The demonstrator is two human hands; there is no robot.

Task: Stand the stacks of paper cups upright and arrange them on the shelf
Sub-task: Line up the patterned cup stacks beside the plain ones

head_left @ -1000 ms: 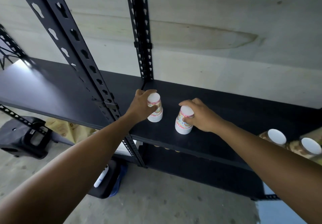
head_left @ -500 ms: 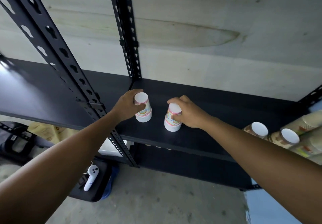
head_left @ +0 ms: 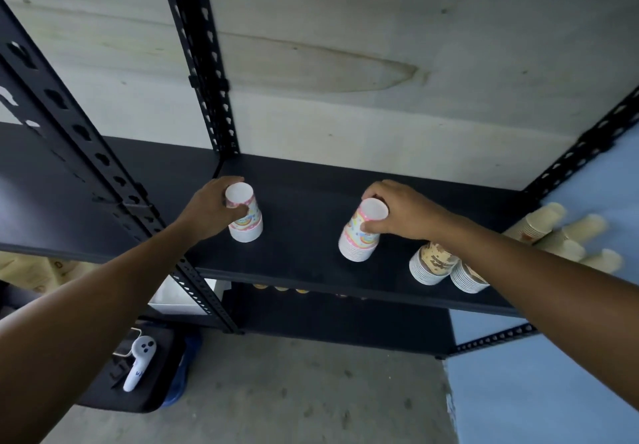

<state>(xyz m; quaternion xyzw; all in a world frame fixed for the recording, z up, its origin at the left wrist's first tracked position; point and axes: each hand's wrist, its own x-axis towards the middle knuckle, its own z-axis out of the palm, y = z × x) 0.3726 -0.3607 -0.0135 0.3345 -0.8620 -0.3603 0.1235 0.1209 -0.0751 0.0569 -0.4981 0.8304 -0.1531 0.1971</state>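
Two stacks of white paper cups with pastel rainbow prints stand bottom-up on the black shelf board (head_left: 304, 198). My left hand (head_left: 211, 210) grips the left stack (head_left: 244, 217) near its top. My right hand (head_left: 403, 212) holds the right stack (head_left: 361, 232) by its top, tilted slightly toward me. Two brown-patterned stacks (head_left: 432, 264) stand at the shelf's front right, partly under my right forearm. Several beige cup stacks (head_left: 560, 232) lie on their sides at the far right.
Black perforated uprights rise at the left front (head_left: 79, 139) and at the back (head_left: 204, 63); another slants at the right (head_left: 584, 146). A concrete wall is behind. Below lie a lower shelf, a white controller (head_left: 138, 362) on a black case, and a concrete floor.
The two rainbow stacks now stand much farther apart: my right hand has carried its stack to the right, toward the brown stacks. The camera has also shifted right, so more beige cups show.
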